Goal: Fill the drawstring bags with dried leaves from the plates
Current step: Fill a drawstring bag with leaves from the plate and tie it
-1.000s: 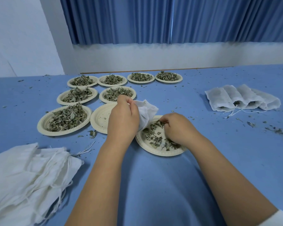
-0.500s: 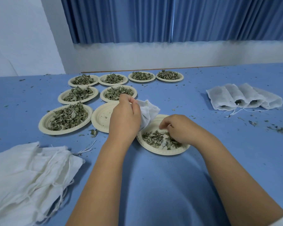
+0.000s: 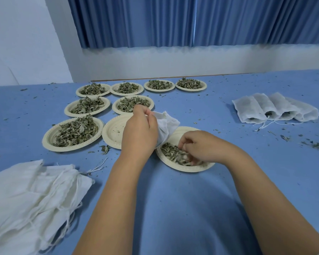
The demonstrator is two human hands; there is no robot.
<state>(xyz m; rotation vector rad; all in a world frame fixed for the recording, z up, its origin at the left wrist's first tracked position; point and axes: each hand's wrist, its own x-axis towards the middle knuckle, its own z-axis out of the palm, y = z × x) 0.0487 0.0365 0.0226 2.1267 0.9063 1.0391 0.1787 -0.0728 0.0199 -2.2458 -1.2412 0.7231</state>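
Drawstring bag sits at frame centre in the head view, your left hand gripping it just over the plate, so spills likely land back there. Your right hand, fingers curled, gathers dried leaves beside it. Filled bags lie upper right, empty bags lower left.

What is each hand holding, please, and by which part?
Left hand pinches a drawstring bag by its upper edge; right hand pinches dried leaves on the plate.

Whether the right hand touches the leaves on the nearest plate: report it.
Touching. The head view shows the right hand pinching the leaves.
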